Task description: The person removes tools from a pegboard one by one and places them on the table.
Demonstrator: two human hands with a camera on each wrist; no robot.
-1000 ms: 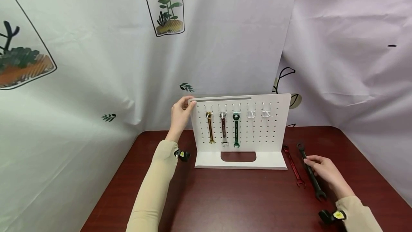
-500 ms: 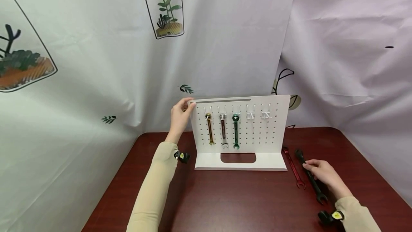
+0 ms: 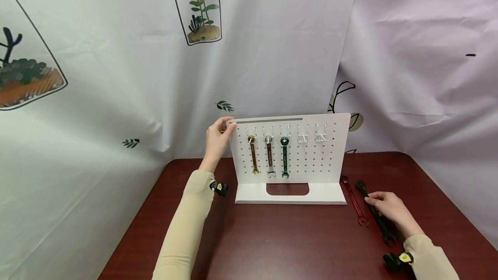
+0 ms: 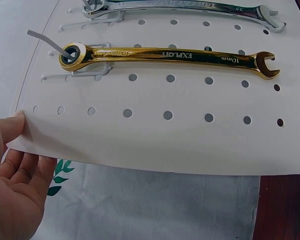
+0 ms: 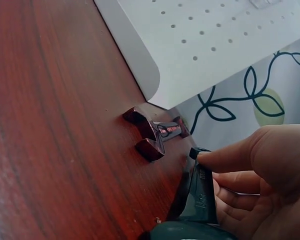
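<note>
My left hand (image 3: 218, 138) pinches the upper left corner of a white pegboard (image 3: 311, 163), thumb in front and fingers behind. On the board's hooks hang a gold combination wrench (image 4: 170, 56), a silver wrench (image 3: 270, 154) and a green wrench (image 3: 285, 157). At the right, my right hand (image 3: 393, 211) holds a black combination wrench (image 3: 375, 215) between thumb and fingers, its open end toward the near side. A red wrench (image 3: 355, 202) lies on the table between the board and the black wrench; in the right wrist view its open jaw faces the camera.
Two clear hooks (image 3: 312, 136) on the board's right half bear nothing. The board's flat base (image 3: 250, 193) has a cutout and stands on the dark red table (image 3: 288, 241). A white patterned curtain (image 3: 272, 55) hangs behind.
The black wrench's far end has swung slightly down and toward the near side in my right hand. My left hand keeps its hold on the board's corner.
</note>
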